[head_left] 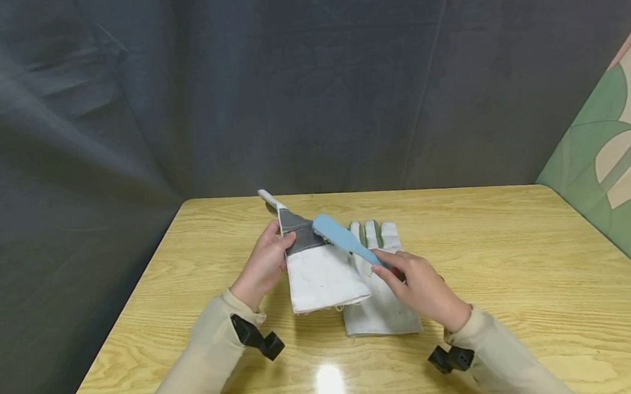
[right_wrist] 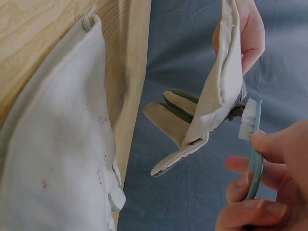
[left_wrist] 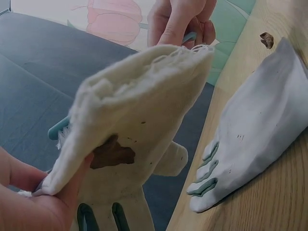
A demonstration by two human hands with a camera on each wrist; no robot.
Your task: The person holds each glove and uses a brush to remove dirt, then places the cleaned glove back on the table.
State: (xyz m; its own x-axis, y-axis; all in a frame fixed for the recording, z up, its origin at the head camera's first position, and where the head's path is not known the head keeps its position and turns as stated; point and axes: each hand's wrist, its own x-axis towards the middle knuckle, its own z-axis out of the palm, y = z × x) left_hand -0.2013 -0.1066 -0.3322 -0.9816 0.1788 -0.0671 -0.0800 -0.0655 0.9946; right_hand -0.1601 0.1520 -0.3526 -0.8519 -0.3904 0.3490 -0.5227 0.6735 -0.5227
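My left hand (head_left: 265,260) grips a white work glove (head_left: 326,278) with a grey band by its side edge, thumb on top, lifted above the table. Between the fingers and thumb of my right hand (head_left: 420,281) is the handle of a light blue brush (head_left: 339,234), its head over the grey band. White bristles (right_wrist: 247,120) face the glove in the right wrist view, close to a small brown clump (right_wrist: 236,111). The left wrist view shows a brown patch (left_wrist: 113,154) on the held glove; whether stain or dirt I cannot tell. A second white glove (head_left: 382,313) lies flat underneath, fingers pointing away.
The wooden table (head_left: 514,257) extends to both sides. A small brown bit (left_wrist: 266,40) lies on it near the second glove. Dark cloth (head_left: 309,89) hangs behind and on the left; a leaf-patterned surface (head_left: 610,143) stands at the right.
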